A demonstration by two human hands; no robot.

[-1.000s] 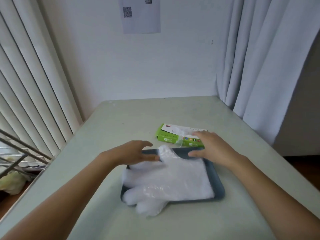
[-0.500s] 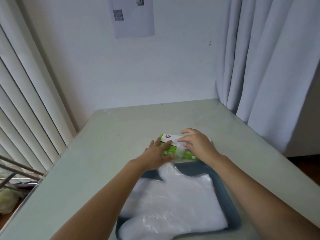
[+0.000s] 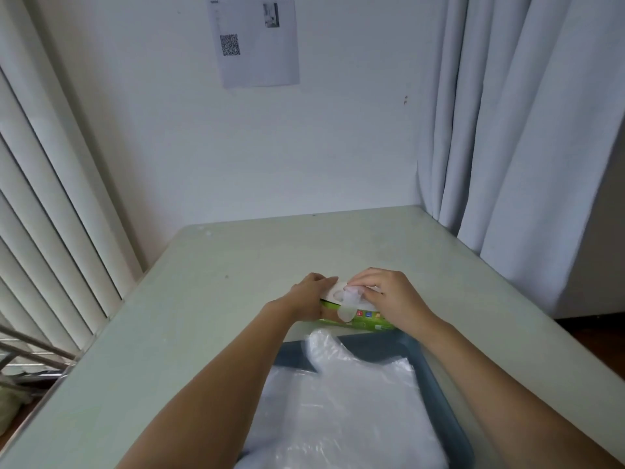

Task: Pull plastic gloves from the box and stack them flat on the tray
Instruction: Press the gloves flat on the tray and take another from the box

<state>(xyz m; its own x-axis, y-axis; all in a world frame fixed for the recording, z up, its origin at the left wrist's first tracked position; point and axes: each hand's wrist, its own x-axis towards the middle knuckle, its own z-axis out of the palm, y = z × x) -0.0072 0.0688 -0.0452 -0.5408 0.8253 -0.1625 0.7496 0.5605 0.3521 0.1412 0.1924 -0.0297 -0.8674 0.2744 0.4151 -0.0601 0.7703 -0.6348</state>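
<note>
A green and white glove box (image 3: 367,322) lies on the table just beyond the dark blue tray (image 3: 382,346). My left hand (image 3: 309,296) grips the box's left end. My right hand (image 3: 389,296) sits over the top opening, fingers pinching a clear plastic glove (image 3: 348,304) that sticks out and hangs down the box's front. A flat stack of clear gloves (image 3: 345,407) covers most of the tray, one thumb pointing toward the box.
The pale green table (image 3: 236,265) stands against a white wall. Vertical blinds (image 3: 50,214) run along the left, with a metal rack below them, and grey curtains (image 3: 524,130) hang at the right. A paper with a QR code (image 3: 255,40) is on the wall.
Both hands left the stack on the tray and went forward to the box. My left hand now holds its end, and my right hand has taken hold of the protruding glove.
</note>
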